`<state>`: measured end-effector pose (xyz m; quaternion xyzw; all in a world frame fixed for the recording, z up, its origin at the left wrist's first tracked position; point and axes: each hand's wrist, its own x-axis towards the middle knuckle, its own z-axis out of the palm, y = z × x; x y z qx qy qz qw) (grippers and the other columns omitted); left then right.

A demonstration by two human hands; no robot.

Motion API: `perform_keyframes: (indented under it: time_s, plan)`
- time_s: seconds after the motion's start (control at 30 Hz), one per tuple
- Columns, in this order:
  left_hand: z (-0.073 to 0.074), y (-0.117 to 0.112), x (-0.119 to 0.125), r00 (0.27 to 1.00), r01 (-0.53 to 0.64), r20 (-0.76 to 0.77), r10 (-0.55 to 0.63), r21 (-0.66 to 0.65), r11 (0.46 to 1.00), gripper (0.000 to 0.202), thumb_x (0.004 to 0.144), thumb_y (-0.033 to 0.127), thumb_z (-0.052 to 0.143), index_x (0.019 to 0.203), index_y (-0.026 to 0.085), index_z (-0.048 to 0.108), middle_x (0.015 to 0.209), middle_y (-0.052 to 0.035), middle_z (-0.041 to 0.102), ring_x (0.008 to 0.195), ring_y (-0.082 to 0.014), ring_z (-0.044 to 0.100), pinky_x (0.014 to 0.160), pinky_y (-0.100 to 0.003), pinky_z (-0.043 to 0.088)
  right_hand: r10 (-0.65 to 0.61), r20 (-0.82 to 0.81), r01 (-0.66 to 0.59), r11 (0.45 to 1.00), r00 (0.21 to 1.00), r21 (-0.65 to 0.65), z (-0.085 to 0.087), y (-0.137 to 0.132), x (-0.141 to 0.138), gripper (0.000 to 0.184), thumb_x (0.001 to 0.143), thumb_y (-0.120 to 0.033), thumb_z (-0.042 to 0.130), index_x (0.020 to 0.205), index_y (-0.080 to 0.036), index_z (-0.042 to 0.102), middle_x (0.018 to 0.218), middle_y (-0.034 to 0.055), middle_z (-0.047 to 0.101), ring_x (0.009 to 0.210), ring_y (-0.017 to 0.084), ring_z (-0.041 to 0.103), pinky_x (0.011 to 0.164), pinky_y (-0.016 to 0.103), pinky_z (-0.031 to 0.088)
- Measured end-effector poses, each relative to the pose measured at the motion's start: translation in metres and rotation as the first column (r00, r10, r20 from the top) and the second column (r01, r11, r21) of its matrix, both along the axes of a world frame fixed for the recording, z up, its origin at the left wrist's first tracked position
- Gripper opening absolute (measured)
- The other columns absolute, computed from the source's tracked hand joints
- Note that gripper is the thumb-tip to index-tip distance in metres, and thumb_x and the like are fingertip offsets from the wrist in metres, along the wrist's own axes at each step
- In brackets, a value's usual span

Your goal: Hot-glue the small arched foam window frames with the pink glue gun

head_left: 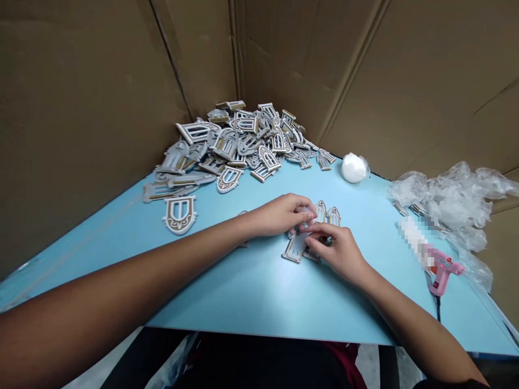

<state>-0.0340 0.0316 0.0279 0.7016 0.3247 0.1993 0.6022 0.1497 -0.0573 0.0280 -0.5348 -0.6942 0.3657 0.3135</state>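
Observation:
My left hand (pixel 284 214) is over the middle of the table, its fingers curled together; what they pinch is hidden. Close by on the right, my right hand (pixel 343 251) has thumb and forefinger at the upper edge of a pale window-shaped piece (pixel 294 249). Another such piece lies partly under my right fingers. Two small arched window pieces (pixel 334 216), white with gold-brown trim, lie side by side just beyond my hands. Another piece is mostly covered by my left wrist. A larger arched window piece (pixel 180 215) lies to the left.
A big heap of arched window pieces (pixel 243 138) fills the back corner against cardboard walls (pixel 308 65). A white round lump (pixel 354 168) sits at back right. Crumpled clear plastic bags (pixel 454 197) and a pink glue gun (pixel 441 270) with a black cord lie on the blue table (pixel 251 297).

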Motion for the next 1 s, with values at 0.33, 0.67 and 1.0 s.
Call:
perform_keyframes:
  time_s: [0.33, 0.67, 1.0]
  plan:
    - [-0.002, -0.003, -0.003, 0.994, 0.082, -0.089, -0.064, 0.209, 0.974, 0.026, 0.09, 0.036, 0.051, 0.088, 0.017, 0.068, 0.069, -0.0005, 0.064, 0.066, -0.0165, 0.059, 0.062, -0.025, 0.042, 0.062, 0.285, -0.14, 0.955, 0.957, 0.262, -0.016, 0.0, -0.006, 0.019, 0.087, -0.012, 0.067, 0.097, -0.024, 0.08, 0.084, 0.0045, 0.078, 0.075, 0.02, 0.07, 0.074, 0.033, 0.054]
    - [-0.003, -0.002, -0.002, 0.995, 0.066, -0.083, -0.05, 0.201, 0.977, 0.027, 0.089, 0.036, 0.053, 0.088, 0.016, 0.07, 0.075, -0.0025, 0.069, 0.07, -0.0176, 0.063, 0.063, -0.025, 0.045, 0.054, 0.319, -0.152, 0.944, 0.946, 0.292, -0.018, -0.003, -0.007, 0.013, 0.088, -0.015, 0.068, 0.095, -0.023, 0.075, 0.083, 0.0036, 0.073, 0.077, 0.02, 0.066, 0.076, 0.034, 0.054]
    - [0.003, -0.007, 0.001, 0.996, -0.079, 0.035, 0.079, 0.026, 0.997, 0.016, 0.077, 0.032, 0.066, 0.082, 0.017, 0.069, 0.063, -0.0006, 0.066, 0.06, -0.0179, 0.064, 0.055, -0.026, 0.049, -0.134, 0.169, 0.059, 0.919, 0.977, 0.389, -0.01, -0.01, 0.001, 0.009, 0.089, -0.026, 0.067, 0.092, -0.022, 0.06, 0.082, 0.0009, 0.06, 0.068, 0.015, 0.054, 0.064, 0.028, 0.048]
